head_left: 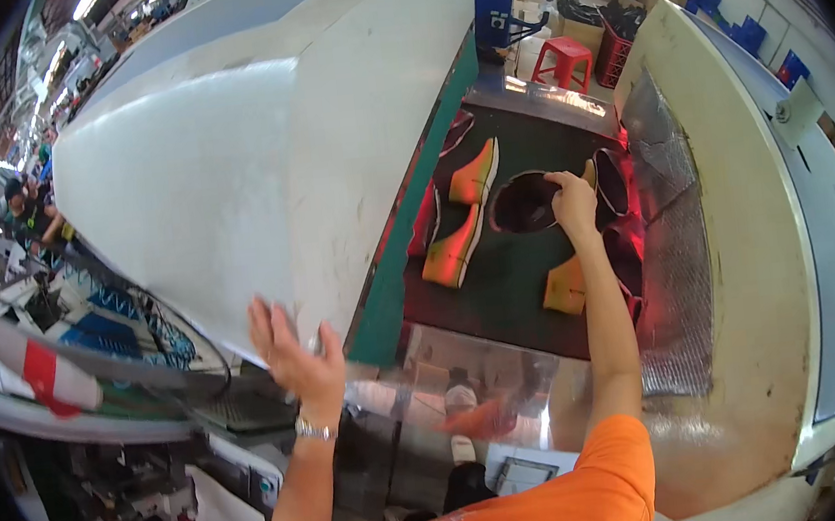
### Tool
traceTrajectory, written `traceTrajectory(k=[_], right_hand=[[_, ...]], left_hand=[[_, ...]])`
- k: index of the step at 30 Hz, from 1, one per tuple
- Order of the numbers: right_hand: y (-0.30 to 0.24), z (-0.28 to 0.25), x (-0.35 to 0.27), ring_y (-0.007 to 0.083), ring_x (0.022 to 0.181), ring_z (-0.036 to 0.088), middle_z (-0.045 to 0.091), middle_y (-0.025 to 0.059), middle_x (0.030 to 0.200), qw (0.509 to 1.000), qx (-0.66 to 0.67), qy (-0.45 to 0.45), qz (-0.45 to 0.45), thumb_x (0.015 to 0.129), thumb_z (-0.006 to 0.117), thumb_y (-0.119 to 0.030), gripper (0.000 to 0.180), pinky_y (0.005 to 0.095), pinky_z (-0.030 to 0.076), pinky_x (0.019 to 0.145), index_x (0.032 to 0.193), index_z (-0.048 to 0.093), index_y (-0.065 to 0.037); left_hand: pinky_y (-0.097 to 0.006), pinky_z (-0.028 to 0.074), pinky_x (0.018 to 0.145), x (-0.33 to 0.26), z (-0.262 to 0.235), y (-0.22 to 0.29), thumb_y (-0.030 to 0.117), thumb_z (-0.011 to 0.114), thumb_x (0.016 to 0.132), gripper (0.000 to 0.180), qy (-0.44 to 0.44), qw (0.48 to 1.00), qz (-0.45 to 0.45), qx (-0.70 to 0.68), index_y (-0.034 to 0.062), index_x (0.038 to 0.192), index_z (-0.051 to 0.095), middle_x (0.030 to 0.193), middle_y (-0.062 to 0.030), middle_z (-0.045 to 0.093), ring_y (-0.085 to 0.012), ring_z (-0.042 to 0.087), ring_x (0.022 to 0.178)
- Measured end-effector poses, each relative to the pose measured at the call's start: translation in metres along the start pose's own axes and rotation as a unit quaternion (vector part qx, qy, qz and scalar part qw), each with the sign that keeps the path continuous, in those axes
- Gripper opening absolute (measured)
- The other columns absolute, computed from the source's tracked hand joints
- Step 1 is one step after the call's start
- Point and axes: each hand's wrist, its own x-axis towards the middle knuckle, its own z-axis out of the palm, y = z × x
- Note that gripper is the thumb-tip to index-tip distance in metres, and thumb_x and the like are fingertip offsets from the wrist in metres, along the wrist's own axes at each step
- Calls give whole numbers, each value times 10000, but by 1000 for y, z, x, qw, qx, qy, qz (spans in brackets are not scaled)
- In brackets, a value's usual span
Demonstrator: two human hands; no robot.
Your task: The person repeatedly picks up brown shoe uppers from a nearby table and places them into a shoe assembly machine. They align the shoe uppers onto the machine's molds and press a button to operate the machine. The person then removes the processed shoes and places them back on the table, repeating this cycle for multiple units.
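One dark, rounded piece (pixel 516 209) lies on the dark belt (pixel 512 297), its long axis running roughly left to right; which end is front cannot be told. The right hand (pixel 574 203) bends its fingers over the piece's right end, hiding part of it; whether they pinch is unclear. The left hand (pixel 298 357) is spread beside the white hood (pixel 259 175). Left of the piece, orange wedges (pixel 453 251) slant far-right. A mark on the yellow wedge (pixel 563 289), partly behind the right forearm, is too small to read.
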Motion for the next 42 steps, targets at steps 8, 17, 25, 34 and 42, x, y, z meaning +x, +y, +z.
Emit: traceTrajectory(k=[8, 17, 25, 34, 42], right_hand=[[-233, -207, -119, 306, 818, 591, 615, 128, 856, 953, 207, -46, -218, 677, 451, 76, 296, 336, 471, 717, 905, 608, -29], [-370, -284, -259, 271, 768, 622, 633, 138, 861, 500, 484, -343, -631, 770, 572, -202, 188, 409, 456, 723, 736, 638, -29], [-496, -103, -337, 123, 708, 544, 586, 39, 806, 602, 681, -416, -19, 798, 590, -177, 170, 248, 441, 639, 885, 575, -31], [-618, -113, -397, 129, 839, 569, 589, 56, 963, 142, 647, -748, -24, 751, 668, -210, 312, 262, 465, 764, 970, 552, -20], [-709, -155, -321, 92, 692, 534, 578, -1, 791, 378, 734, -539, -166, 775, 629, -97, 107, 213, 424, 638, 865, 603, -46]], left_hand=[[-386, 350, 961, -46, -147, 58, 302, 475, 878, 456, -344, 508, -366, -700, -5, 1205, 394, 1191, -164, 453, -289, 441, 1130], [-356, 379, 945, -94, -335, -54, 269, 441, 900, 396, -70, 258, -510, -818, 11, 1200, 414, 1194, -121, 490, -216, 474, 1102], [-362, 365, 953, -156, -439, -130, 232, 516, 861, 508, -98, 549, -360, -748, 23, 1276, 309, 1237, -107, 433, -208, 440, 1133], [-271, 389, 865, -189, -524, -187, 219, 585, 824, 423, -240, 707, -295, -597, 10, 1169, 456, 1074, -34, 537, -110, 494, 982], [-195, 395, 713, -118, -560, -211, 52, 560, 818, 150, 29, 889, -294, -350, 29, 959, 516, 861, 8, 518, -50, 471, 800]])
